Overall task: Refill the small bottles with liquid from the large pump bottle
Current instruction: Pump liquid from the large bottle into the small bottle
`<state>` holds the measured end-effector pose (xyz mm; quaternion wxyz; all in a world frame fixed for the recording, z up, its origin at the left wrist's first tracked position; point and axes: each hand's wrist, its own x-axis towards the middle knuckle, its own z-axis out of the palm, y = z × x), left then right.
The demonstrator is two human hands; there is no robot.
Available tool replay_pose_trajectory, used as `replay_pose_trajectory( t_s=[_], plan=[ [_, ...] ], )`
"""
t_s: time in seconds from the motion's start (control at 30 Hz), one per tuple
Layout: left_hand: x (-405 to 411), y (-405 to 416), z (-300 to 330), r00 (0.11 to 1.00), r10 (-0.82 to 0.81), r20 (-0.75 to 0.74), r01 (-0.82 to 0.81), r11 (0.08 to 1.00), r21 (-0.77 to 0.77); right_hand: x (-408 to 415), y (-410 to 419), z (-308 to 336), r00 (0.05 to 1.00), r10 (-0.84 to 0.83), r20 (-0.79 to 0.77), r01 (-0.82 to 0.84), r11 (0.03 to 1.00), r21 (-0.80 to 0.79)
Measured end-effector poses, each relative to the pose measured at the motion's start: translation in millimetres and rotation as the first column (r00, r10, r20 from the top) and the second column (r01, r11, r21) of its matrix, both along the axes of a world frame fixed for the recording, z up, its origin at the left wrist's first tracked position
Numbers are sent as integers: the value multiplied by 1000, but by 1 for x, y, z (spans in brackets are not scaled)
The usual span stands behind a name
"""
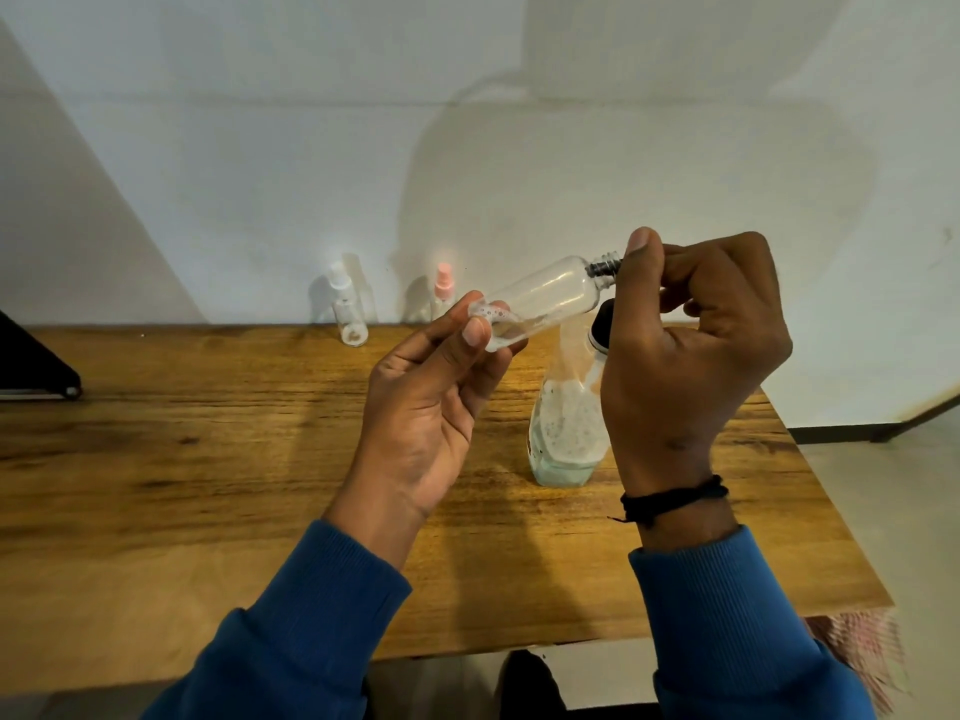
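A small clear bottle (545, 298) is held above the wooden counter (208, 459), its long axis running low-left to high-right, the base down toward the left and the bare threaded neck (605, 265) pointing up and right. A little foamy liquid sits in its lower, base end; the rest looks empty. The left hand (431, 407) grips the base, fingers (475, 332) and thumb curled round it. The right hand (696, 350) has its fingers curled, the thumb tip against the neck's mouth. Behind the right hand a large bottle (566, 428) stands upright on the counter, pale liquid at its bottom with foam above. Near the wall stand a white-capped small bottle (348, 314) and a pink-capped small bottle (444, 293), both upright.
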<state>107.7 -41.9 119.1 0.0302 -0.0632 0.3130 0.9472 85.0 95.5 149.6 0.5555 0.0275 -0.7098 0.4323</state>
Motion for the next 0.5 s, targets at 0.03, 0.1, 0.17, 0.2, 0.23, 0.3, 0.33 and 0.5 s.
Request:
replay_pose_trajectory(
  t_s=[0.03,0.1,0.17,0.2,0.23,0.3,0.33,0.5],
  plan=[
    [0,0,0,1000,1,4,-1,1000,-4,0,0,-1,1000,4,-2,-4,1000,1],
    [0,1,-1,1000,3,22,-2,1000,-12,0,1,-4,1000,15,-8,-15,1000,-12],
    [1,1,-1,999,4,35,-4,1000,-16,0,2,-7,1000,27,-15,-27,999,-25],
    [0,1,-2,999,3,33,-3,1000,-14,-1,2,-8,999,29,-15,-29,999,-25],
    [0,1,-2,1000,1,28,-1,1000,-12,-1,2,-7,1000,27,-11,-27,999,-23],
    [-1,1,-2,1000,-7,13,7,1000,-8,-1,2,-3,1000,11,-1,-11,1000,-14],
    [-1,1,-2,1000,-9,9,9,1000,-6,0,2,-1,1000,5,0,-5,1000,-10],
    [0,1,-1,1000,-3,20,3,1000,-9,0,0,-3,1000,15,-9,-15,1000,-24]
  ],
)
